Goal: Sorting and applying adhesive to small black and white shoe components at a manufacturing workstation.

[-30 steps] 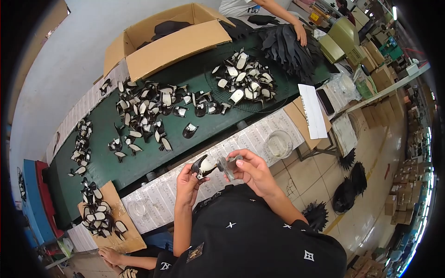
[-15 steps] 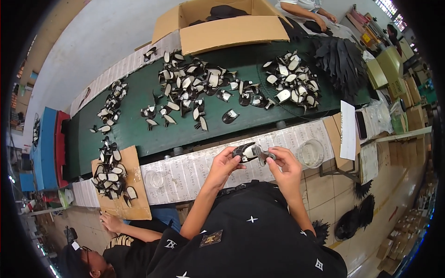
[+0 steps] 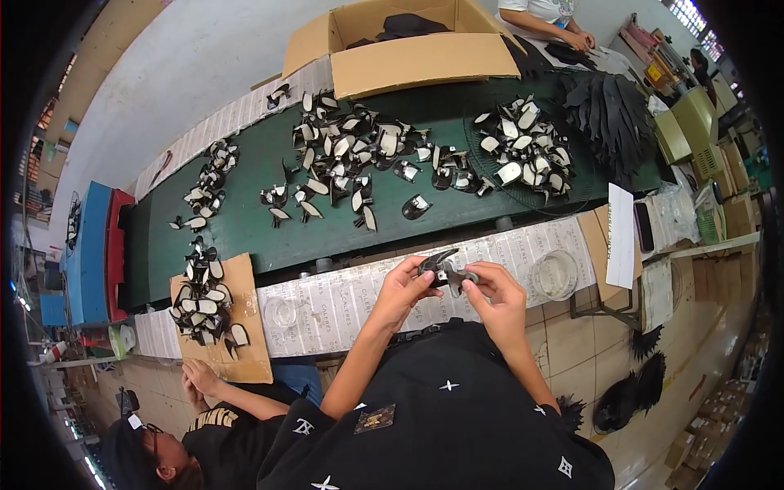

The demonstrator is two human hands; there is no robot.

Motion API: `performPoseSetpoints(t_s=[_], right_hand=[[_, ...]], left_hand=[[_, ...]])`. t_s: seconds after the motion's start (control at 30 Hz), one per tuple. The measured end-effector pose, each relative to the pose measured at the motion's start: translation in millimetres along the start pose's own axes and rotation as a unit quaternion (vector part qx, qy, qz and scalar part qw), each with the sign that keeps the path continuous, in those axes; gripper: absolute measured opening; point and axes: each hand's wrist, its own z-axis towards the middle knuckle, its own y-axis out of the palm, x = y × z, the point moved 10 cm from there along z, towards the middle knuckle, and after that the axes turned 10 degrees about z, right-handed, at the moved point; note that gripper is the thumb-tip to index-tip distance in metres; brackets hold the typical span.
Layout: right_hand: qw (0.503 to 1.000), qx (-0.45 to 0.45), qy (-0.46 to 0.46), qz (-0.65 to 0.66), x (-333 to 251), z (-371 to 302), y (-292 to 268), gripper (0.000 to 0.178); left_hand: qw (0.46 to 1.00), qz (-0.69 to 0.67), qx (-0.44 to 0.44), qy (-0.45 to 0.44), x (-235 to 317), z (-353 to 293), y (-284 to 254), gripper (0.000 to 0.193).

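Observation:
In front of my body I hold a black shoe heel (image 3: 438, 263) with a pale patch in its middle. My left hand (image 3: 402, 292) is closed round its left end, thumb pressed against the side. The thumb and fingers of my right hand (image 3: 500, 294) pinch a dark grey part (image 3: 459, 280) at its right end. Whether that part is joined to the heel or separate, I cannot tell. Beyond my hands, a large pile of similar black and white heels (image 3: 339, 151) lies loose on the green table (image 3: 253, 233).
More heels fill a wire basket (image 3: 529, 151) at right and a cardboard sheet (image 3: 245, 286) at left. Two clear round dishes (image 3: 555, 274) stand on the paper-covered ledge (image 3: 351, 306). A cardboard box (image 3: 425, 65) sits at the back. A co-worker (image 3: 220, 437) sits at left, another (image 3: 547, 24) works behind.
The heel has been turned in my hands, so less of its pale inner face shows. My fingers have shifted slightly on it. The surroundings sit a little further right in view.

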Motion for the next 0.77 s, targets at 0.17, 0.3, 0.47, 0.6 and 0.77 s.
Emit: performPoseSetpoints(t_s=[0.17,0.3,0.47,0.6,0.77], right_hand=[[0.979,0.018,0.107,0.171,21.9,-0.6,-8.3,0.023],[0.96,0.035,0.133,0.243,30.2,0.3,-21.9,0.023],[1.0,0.017,-0.026,-0.002,-10.7,8.0,-19.0,0.023],[0.977,-0.046,-0.099,-0.182,-34.7,8.0,1.5,0.023],[0.97,-0.071,-0.115,-0.203,-38.9,5.8,8.7,0.023]], left_hand=[[1.0,0.001,0.0,0.001,2.6,-0.4,0.5,0.025],[1.0,0.014,0.002,0.0,-0.2,-0.8,-1.9,0.026],[1.0,0.014,-0.004,-0.006,-3.1,-0.9,-0.9,0.026],[1.0,0.022,0.003,-0.001,-2.8,-1.2,-1.3,0.025],[0.999,0.037,0.0,0.009,-1.8,-0.6,0.1,0.026]])
